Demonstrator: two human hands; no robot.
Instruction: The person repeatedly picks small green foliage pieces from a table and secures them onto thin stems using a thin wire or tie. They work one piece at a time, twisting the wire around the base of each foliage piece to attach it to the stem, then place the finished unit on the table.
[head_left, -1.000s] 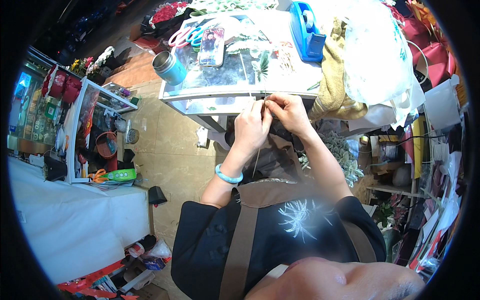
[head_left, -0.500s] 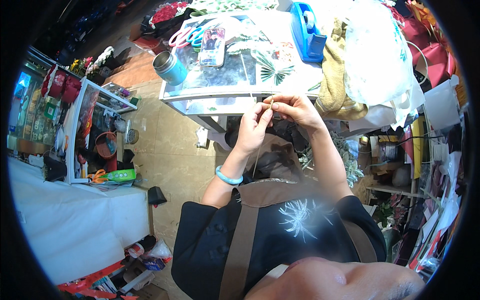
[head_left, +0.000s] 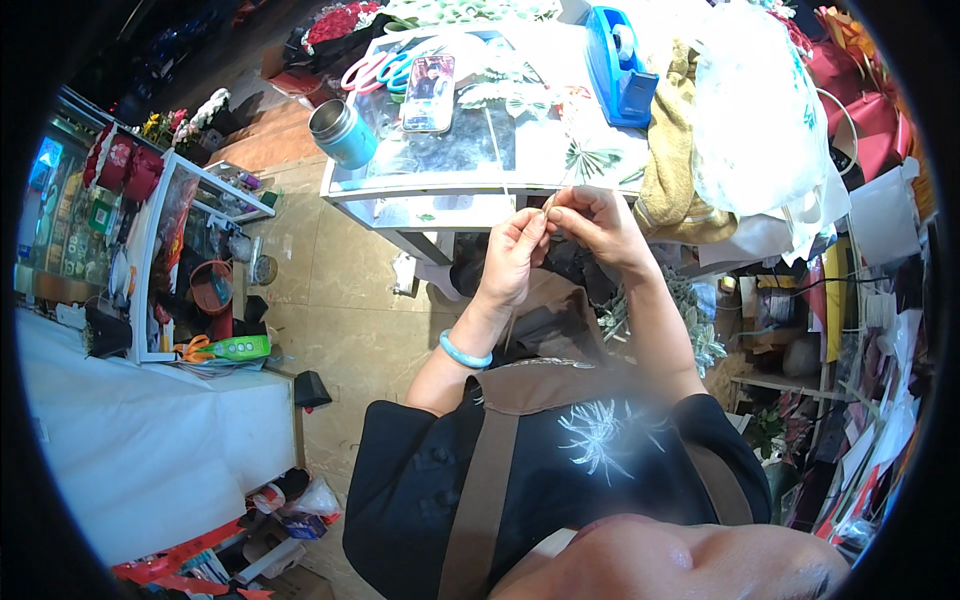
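Note:
A pleated green-and-white fan (head_left: pixel 590 158) sits at the top of a thin stick, just beyond my fingertips and in front of the white table's near edge. My left hand (head_left: pixel 514 258) is closed, thumb and fingers pinching the stick below the fan. Pressed right beside it, my right hand (head_left: pixel 600 228) is closed too, its thumb and forefinger pinching the same spot. The lower part of the stick hangs below my left hand toward my lap. What lies between the fingertips is mostly hidden.
On the glass-topped white table (head_left: pixel 420 190) are a blue tumbler (head_left: pixel 350 140), a phone (head_left: pixel 429 93), pink- and blue-handled scissors (head_left: pixel 385 72), another pleated fan (head_left: pixel 530 102) and a blue tape dispenser (head_left: pixel 620 75). A brown towel (head_left: pixel 672 150) drapes over its right side.
The fan has tilted and turned to the right, now showing a different angle. Both hands have shifted slightly right, and their fingers have drawn closer together on the stick.

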